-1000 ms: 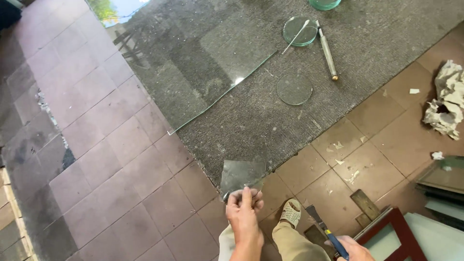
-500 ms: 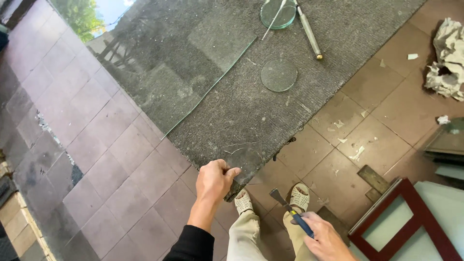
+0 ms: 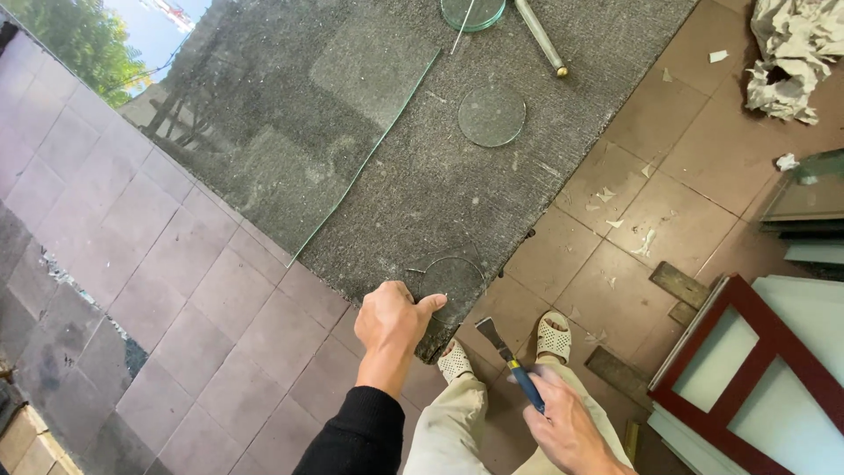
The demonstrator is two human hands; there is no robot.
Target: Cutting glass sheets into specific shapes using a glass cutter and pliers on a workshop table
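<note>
Blue-handled scraper (image 3: 514,367), red frame (image 3: 694,347)

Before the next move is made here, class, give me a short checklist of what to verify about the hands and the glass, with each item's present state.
1. Left hand steadies the small glass piece at the grey mat's corner: ok.
2. Right hand grips the blue-handled scraper: ok.
3. Scraper blade clear of the glass: ok, apart.
4. Feet protected: not ok, open sandals.
5. Hands gloved: not ok, bare.
6. Piece fully cut free: cannot tell.
</note>
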